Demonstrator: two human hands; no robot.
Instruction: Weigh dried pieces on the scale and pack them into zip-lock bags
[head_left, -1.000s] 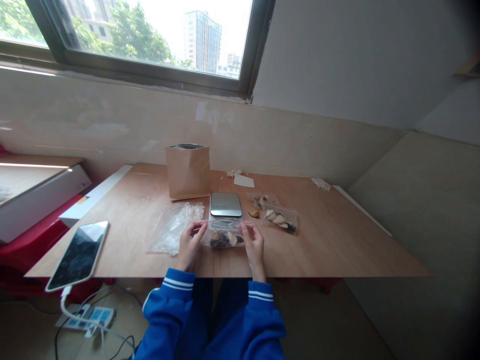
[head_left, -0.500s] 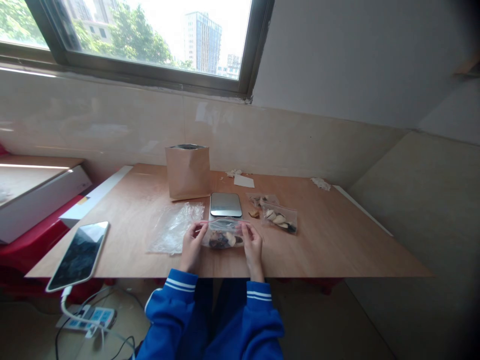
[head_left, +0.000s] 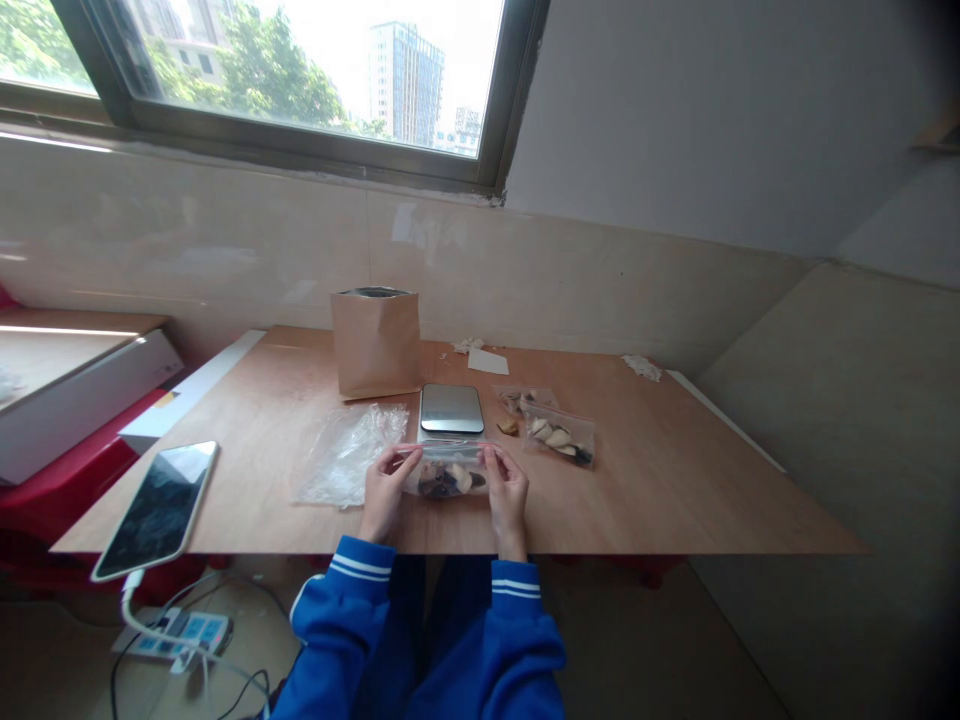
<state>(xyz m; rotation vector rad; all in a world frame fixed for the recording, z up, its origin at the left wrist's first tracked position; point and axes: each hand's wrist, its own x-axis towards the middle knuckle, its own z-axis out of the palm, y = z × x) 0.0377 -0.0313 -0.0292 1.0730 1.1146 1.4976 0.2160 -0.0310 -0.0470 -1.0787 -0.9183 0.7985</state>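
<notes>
Between my hands is a clear zip bag (head_left: 450,479) with dark and pale dried pieces inside. My left hand (head_left: 386,487) pinches the left end of its pinkish top edge, and my right hand (head_left: 505,490) pinches the right end. The bag's mouth looks flat, its two sides together. Just beyond it lies a flat kitchen scale (head_left: 451,409) with a silver plate. Left of the bag, several empty clear plastic bags (head_left: 346,457) are spread in a pile, close to my left hand.
A brown paper pouch (head_left: 376,345) stands upright, its top open. Right of the scale lie a filled zip bag (head_left: 559,436), another behind it (head_left: 525,400) and a loose brown piece (head_left: 508,426). A phone (head_left: 157,510) with a cable overhangs the table's (head_left: 675,490) left front edge.
The bag's mouth, which gaped a little before, now lies flat and pulled straight between my fingers. Both hands stay in nearly the same place.
</notes>
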